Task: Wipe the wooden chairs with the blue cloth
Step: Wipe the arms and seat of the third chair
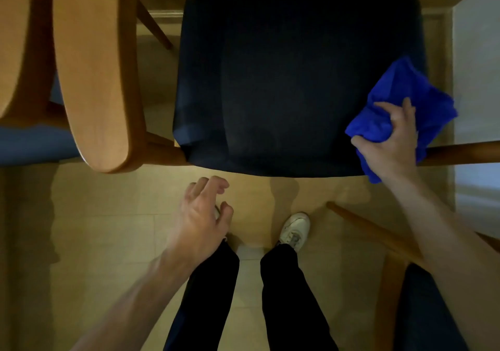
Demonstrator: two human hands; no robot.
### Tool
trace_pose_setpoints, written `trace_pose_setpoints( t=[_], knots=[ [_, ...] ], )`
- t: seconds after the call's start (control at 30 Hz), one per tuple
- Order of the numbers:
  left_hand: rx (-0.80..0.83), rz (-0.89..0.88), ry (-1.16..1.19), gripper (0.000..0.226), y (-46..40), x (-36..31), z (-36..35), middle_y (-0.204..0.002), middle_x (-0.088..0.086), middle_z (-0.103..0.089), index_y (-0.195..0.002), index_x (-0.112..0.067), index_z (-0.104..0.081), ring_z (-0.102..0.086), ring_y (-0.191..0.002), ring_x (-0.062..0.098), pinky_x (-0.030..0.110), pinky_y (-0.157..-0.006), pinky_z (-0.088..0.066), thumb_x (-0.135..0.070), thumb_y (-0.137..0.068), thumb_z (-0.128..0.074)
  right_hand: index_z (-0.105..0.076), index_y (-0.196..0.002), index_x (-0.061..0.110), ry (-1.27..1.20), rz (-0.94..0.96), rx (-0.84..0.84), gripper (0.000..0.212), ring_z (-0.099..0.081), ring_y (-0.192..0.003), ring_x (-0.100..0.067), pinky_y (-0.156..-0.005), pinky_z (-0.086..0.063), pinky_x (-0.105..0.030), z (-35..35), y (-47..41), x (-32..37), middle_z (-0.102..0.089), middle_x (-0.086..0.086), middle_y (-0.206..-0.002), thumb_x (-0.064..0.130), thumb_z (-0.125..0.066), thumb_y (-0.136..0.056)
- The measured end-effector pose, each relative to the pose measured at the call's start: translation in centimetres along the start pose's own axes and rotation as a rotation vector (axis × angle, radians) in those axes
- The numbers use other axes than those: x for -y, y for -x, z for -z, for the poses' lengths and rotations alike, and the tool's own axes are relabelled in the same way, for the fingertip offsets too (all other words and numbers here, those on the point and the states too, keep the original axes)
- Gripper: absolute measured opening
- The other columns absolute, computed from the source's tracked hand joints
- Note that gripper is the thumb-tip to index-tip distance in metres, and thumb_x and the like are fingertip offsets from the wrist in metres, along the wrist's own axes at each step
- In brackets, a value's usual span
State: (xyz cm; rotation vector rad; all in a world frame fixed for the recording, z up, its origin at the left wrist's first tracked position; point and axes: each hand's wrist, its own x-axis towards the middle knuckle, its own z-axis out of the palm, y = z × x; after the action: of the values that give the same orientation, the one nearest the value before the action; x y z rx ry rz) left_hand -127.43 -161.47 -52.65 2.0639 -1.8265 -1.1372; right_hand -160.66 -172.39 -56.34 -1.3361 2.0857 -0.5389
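I look straight down on a wooden chair with a dark padded seat. My right hand grips the bunched blue cloth at the seat's right front corner, above a wooden rail that runs off to the right. My left hand hovers over the floor in front of the seat, fingers loosely curled and holding nothing. A second wooden chair's curved backrest stands at the left, close beside the dark seat.
My legs in dark trousers and one white shoe stand on the pale tiled floor. Another wooden chair frame with a blue seat sits at the lower right. A blue seat shows at far left.
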Motion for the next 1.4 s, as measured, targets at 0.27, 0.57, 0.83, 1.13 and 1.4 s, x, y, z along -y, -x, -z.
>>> trace_pose_setpoints(
  t=[0.27, 0.57, 0.83, 1.13, 1.4],
  knots=[
    [-0.039, 0.023, 0.028, 0.029, -0.4, 0.2, 0.5, -0.106, -0.009, -0.056, -0.114, -0.019, -0.056, -0.049, -0.103, 0.010, 0.025, -0.084, -0.043, -0.019, -0.085, -0.056, -0.063, -0.126, 0.015, -0.080, 0.072, -0.023, 0.066, -0.053, -0.126, -0.022, -0.110, -0.039, -0.040, -4.7, 3.4, 4.6, -0.058, -0.001, -0.137, 0.022, -0.082, -0.063],
    [-0.118, 0.218, 0.120, 0.025, 2.4, 1.5, 1.6, -0.097, -0.004, -0.064, -0.099, -0.017, -0.060, -0.059, -0.094, 0.015, 0.037, -0.085, -0.050, 0.002, -0.083, -0.060, -0.067, -0.106, 0.020, -0.092, 0.435, 0.550, 0.044, -0.051, -0.111, -0.016, -0.107, -0.029, -0.039, -16.4, 13.7, 13.3, -0.063, 0.006, -0.118, 0.035, -0.078, -0.066],
    [-0.246, 0.407, 0.192, 0.025, 4.0, 0.1, 4.8, -0.101, -0.005, -0.063, -0.099, -0.018, -0.060, -0.060, -0.093, 0.018, 0.038, -0.084, -0.049, 0.002, -0.086, -0.055, -0.068, -0.085, 0.019, -0.779, -0.279, 0.616, 0.027, -0.065, -0.067, 0.000, -0.062, -0.049, -0.017, -9.4, 9.1, 16.4, -0.071, 0.013, -0.071, 0.018, -0.068, -0.058],
    [-0.267, 0.382, 0.314, 0.023, -0.4, -0.8, 4.6, -0.110, -0.008, -0.060, -0.111, -0.022, -0.057, -0.056, -0.104, 0.009, 0.023, -0.088, -0.044, -0.013, -0.090, -0.060, -0.042, -0.145, 0.027, -0.358, 0.342, 0.551, 0.082, -0.048, -0.133, -0.008, -0.107, -0.043, -0.024, -10.7, -8.5, 25.7, -0.051, 0.005, -0.144, 0.041, -0.078, -0.073],
    [-0.314, 0.534, 0.459, 0.021, -0.6, -0.2, 4.3, -0.104, -0.013, -0.061, -0.108, -0.025, -0.057, -0.059, -0.087, -0.004, 0.011, -0.075, -0.044, -0.016, -0.090, -0.061, -0.025, -0.154, 0.035, 0.676, 0.682, 0.413, 0.118, 0.003, -0.153, -0.030, -0.114, 0.005, -0.066, -18.2, -9.2, 24.8, -0.007, -0.011, -0.166, 0.101, -0.039, -0.057]
  ],
)
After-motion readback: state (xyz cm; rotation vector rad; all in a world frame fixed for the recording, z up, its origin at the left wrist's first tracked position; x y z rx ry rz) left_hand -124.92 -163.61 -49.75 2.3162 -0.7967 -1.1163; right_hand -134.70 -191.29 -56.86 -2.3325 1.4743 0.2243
